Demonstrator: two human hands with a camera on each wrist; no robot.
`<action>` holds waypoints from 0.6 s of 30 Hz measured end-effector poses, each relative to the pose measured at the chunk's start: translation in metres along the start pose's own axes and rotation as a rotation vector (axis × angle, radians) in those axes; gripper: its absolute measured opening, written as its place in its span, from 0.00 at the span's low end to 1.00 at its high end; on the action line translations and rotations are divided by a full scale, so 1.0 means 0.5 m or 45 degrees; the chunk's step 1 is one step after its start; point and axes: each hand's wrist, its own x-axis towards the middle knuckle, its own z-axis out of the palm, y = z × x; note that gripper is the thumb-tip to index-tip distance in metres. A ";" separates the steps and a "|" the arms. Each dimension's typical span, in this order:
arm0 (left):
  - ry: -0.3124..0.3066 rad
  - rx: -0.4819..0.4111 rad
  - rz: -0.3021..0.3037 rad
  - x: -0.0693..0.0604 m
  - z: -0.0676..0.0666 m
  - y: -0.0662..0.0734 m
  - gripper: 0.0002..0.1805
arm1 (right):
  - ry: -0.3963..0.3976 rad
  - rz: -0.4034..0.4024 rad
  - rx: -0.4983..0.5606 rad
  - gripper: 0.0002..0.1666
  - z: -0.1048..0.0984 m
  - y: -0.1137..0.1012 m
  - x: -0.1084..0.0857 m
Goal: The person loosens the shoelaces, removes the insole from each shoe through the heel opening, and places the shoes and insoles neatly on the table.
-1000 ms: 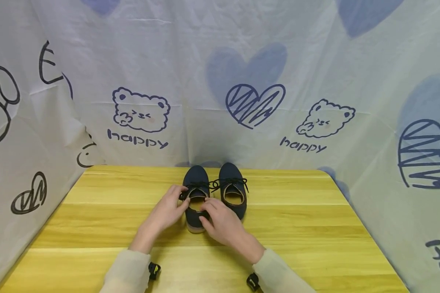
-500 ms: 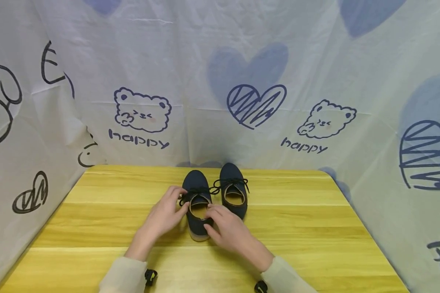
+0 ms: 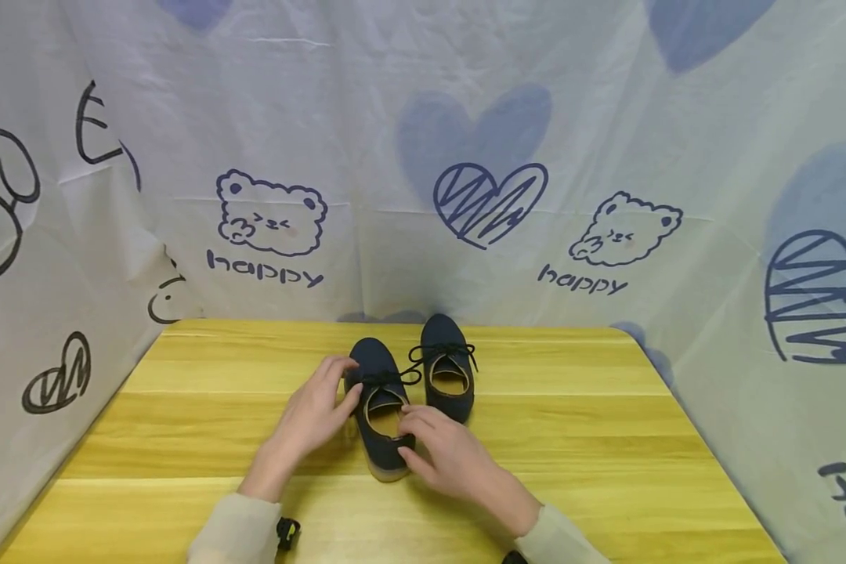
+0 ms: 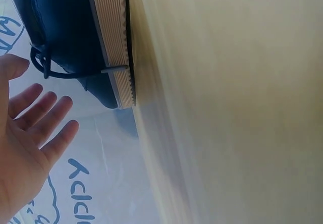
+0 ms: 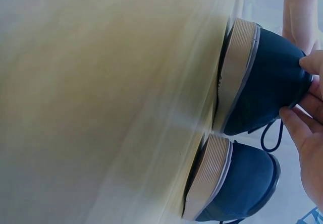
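Observation:
Two navy lace-up shoes with pale ridged soles stand on the table, toes pointing away. The left shoe (image 3: pixel 372 354) sits nearer and slightly askew, its toe angled left; its black lace (image 3: pixel 409 377) is tied in a bow. Pinched between my right hand's (image 3: pixel 447 454) thumb and fingers is the heel collar of this shoe, also plain in the right wrist view, where the shoe's heel (image 5: pixel 270 82) shows. Beside its left flank is my left hand (image 3: pixel 313 407), fingers loosely spread near the lace in the left wrist view. The right shoe (image 3: pixel 440 333) stands untouched.
A yellow wood-grain table (image 3: pixel 183 407) lies beneath both shoes. White cloth (image 3: pixel 381 258) printed with hearts and bears hangs behind and along both sides. Small black devices, such as the one by the left cuff (image 3: pixel 287 534), are worn at the wrists.
The left shoe has slid toward me, and its heel has swung right. My right hand has moved with it, back and rightward; the left hand has hardly moved. The right shoe has stayed put.

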 end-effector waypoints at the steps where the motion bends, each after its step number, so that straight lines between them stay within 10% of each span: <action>1: -0.002 0.004 0.003 0.001 0.001 -0.001 0.23 | -0.006 -0.005 0.004 0.12 -0.002 0.000 -0.002; 18: -0.164 0.022 0.079 0.030 0.013 -0.016 0.21 | -0.043 -0.068 0.108 0.12 -0.024 0.005 -0.032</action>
